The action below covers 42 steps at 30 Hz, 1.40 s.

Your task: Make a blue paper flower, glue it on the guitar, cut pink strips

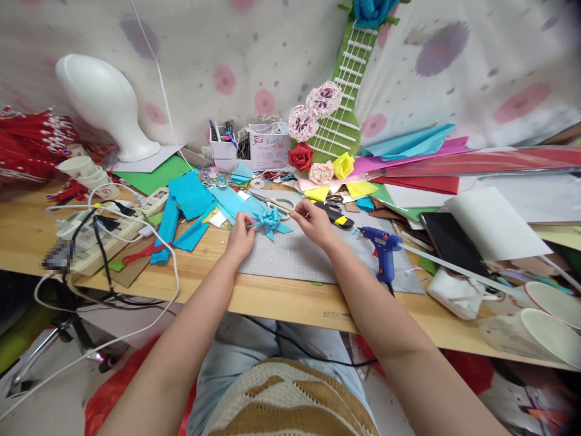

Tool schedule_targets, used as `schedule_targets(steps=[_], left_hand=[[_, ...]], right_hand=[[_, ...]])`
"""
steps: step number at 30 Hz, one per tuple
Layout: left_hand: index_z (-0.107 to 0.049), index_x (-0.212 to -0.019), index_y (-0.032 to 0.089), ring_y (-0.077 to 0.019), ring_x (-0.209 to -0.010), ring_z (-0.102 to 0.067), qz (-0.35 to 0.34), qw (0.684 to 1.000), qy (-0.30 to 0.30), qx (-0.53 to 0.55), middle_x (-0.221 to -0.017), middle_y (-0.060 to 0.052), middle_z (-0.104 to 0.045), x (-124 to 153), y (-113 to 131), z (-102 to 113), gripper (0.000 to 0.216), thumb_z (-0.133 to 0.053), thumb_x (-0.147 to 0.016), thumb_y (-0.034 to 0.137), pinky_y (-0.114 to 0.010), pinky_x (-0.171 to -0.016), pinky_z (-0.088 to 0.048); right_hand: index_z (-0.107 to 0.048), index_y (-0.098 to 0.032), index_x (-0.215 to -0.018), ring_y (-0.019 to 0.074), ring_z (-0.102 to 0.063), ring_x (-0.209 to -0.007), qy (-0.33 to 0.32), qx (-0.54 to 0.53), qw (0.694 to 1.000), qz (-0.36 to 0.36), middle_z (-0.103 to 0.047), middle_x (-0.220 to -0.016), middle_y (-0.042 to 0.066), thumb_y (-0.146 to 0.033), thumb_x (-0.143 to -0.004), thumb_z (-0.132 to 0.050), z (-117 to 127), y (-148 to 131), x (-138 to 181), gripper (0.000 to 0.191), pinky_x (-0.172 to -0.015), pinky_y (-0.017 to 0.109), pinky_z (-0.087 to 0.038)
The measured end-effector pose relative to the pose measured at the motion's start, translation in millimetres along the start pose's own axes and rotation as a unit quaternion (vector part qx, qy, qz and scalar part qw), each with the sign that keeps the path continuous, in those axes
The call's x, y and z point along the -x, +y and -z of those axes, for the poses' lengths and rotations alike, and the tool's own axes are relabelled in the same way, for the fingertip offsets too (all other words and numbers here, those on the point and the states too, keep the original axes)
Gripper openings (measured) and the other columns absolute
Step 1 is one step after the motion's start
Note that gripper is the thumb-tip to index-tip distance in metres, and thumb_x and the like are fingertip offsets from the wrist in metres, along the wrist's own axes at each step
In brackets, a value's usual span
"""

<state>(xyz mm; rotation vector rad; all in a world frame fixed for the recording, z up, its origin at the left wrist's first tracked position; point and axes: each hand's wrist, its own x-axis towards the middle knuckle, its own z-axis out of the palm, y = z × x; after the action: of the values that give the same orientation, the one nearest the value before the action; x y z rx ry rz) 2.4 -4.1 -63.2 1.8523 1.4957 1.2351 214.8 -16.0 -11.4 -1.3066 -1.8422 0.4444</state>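
A blue crepe-paper flower (269, 223) with pointed, folded strips is held over the grey cutting mat (290, 260). At its left end, my left hand (241, 235) is closed, with thumb and fingers pinched on the blue paper. My right hand (312, 221) is closed in a pinch just right of the flower; a thin thing seems to run from its fingertips, too small to make out. Scissors with pale handles (284, 207) lie just behind the flower. A black and yellow utility knife (336, 215) rests beside my right hand.
A blue glue gun (382, 248) with a long glue stick stands right of my right forearm. Blue paper pieces (193, 195) and red-handled scissors (144, 252) lie left. A power strip (118, 233) with cables, a green paper guitar (338, 130) and paper cups (547, 333) surround the work area.
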Motion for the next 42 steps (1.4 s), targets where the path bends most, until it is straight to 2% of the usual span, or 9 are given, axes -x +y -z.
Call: schedule_targets(steps=[4,8,12,15,19,25,31,37,42], left_hand=[[-0.037,-0.085,0.023,-0.0171,-0.083,-0.054,0.033,0.992,0.076,-0.098,-0.087,-0.002,-0.053,-1,0,6,0.030,-0.046,-0.063,0.004,-0.032,-0.075,-0.044],[-0.040,-0.086,0.022,-0.0188,-0.090,-0.053,-0.007,0.979,0.156,-0.131,-0.090,-0.004,-0.052,5,10,15,0.030,-0.046,-0.063,0.004,-0.033,-0.078,-0.043],[-0.043,-0.083,0.022,-0.0178,-0.071,-0.054,-0.056,0.982,0.062,-0.172,-0.072,0.000,-0.053,19,32,11,0.016,-0.055,-0.073,0.024,-0.031,-0.068,-0.042],[-0.043,-0.075,0.022,-0.0222,-0.076,-0.054,-0.068,0.965,0.007,-0.253,-0.072,-0.002,-0.053,27,44,-1,0.028,-0.065,-0.069,0.040,-0.034,-0.068,-0.041],[-0.041,-0.071,0.022,-0.0246,-0.082,-0.053,-0.057,0.945,-0.016,-0.321,-0.075,-0.005,-0.053,27,43,-8,0.026,-0.063,-0.071,0.036,-0.035,-0.071,-0.040],[-0.033,-0.065,0.022,-0.0184,-0.074,-0.052,-0.018,0.970,0.019,-0.242,-0.072,-0.002,-0.050,20,30,-3,0.021,-0.051,-0.070,0.011,-0.030,-0.066,-0.038],[-0.034,-0.066,0.022,-0.0133,-0.065,-0.051,0.023,0.995,0.068,-0.065,-0.064,0.003,-0.046,13,16,-3,0.020,-0.053,-0.070,0.014,-0.025,-0.063,-0.040],[-0.038,-0.081,0.022,-0.0130,-0.071,-0.057,0.033,0.999,-0.004,0.041,-0.074,0.003,-0.056,15,11,-4,0.032,-0.053,-0.059,0.005,-0.026,-0.067,-0.046],[-0.041,-0.089,0.022,-0.0150,-0.079,-0.056,-0.005,1.000,-0.027,-0.007,-0.081,0.000,-0.055,18,14,2,0.039,-0.051,-0.057,0.002,-0.027,-0.070,-0.047]], right_hand=[[-0.051,-0.020,-0.077,0.0119,-0.049,-0.060,-0.038,0.028,0.999,-0.020,-0.057,-0.066,-0.001,-0.037,-0.086,-0.045,-1,2,1,0.021,-0.059,0.023,-0.034],[-0.053,-0.020,-0.078,0.0135,-0.052,-0.062,-0.065,0.063,0.995,-0.051,-0.059,-0.067,0.000,-0.037,-0.088,-0.041,-3,4,0,0.022,-0.060,0.024,-0.035],[-0.053,-0.021,-0.079,0.0154,-0.054,-0.067,-0.078,0.105,0.988,-0.088,-0.061,-0.072,0.002,-0.034,-0.089,-0.040,-7,8,0,0.021,-0.062,0.025,-0.035],[-0.054,-0.021,-0.082,0.0164,-0.055,-0.069,-0.073,0.126,0.984,-0.103,-0.062,-0.075,0.003,-0.035,-0.089,-0.041,-10,10,0,0.020,-0.062,0.025,-0.034],[-0.055,-0.022,-0.083,0.0166,-0.056,-0.070,-0.058,0.143,0.982,-0.111,-0.064,-0.077,0.002,-0.037,-0.089,-0.041,-13,9,2,0.022,-0.060,0.024,-0.032],[-0.056,-0.022,-0.082,0.0150,-0.056,-0.067,-0.052,0.109,0.988,-0.093,-0.064,-0.072,0.000,-0.037,-0.089,-0.041,-15,5,4,0.022,-0.061,0.024,-0.034],[-0.061,-0.020,-0.092,0.0149,-0.058,-0.079,-0.040,0.029,0.998,0.048,-0.066,-0.089,0.003,-0.028,-0.087,-0.044,-25,1,10,0.019,-0.070,0.024,-0.040],[-0.062,-0.022,-0.095,0.0158,-0.060,-0.080,-0.116,0.089,0.988,0.047,-0.068,-0.092,0.002,-0.019,-0.084,-0.047,-36,-8,15,0.018,-0.070,0.025,-0.039],[-0.062,-0.021,-0.087,0.0157,-0.059,-0.074,-0.143,0.140,0.979,0.026,-0.069,-0.084,0.001,-0.022,-0.082,-0.051,-32,-8,14,0.012,-0.063,0.024,-0.035]])
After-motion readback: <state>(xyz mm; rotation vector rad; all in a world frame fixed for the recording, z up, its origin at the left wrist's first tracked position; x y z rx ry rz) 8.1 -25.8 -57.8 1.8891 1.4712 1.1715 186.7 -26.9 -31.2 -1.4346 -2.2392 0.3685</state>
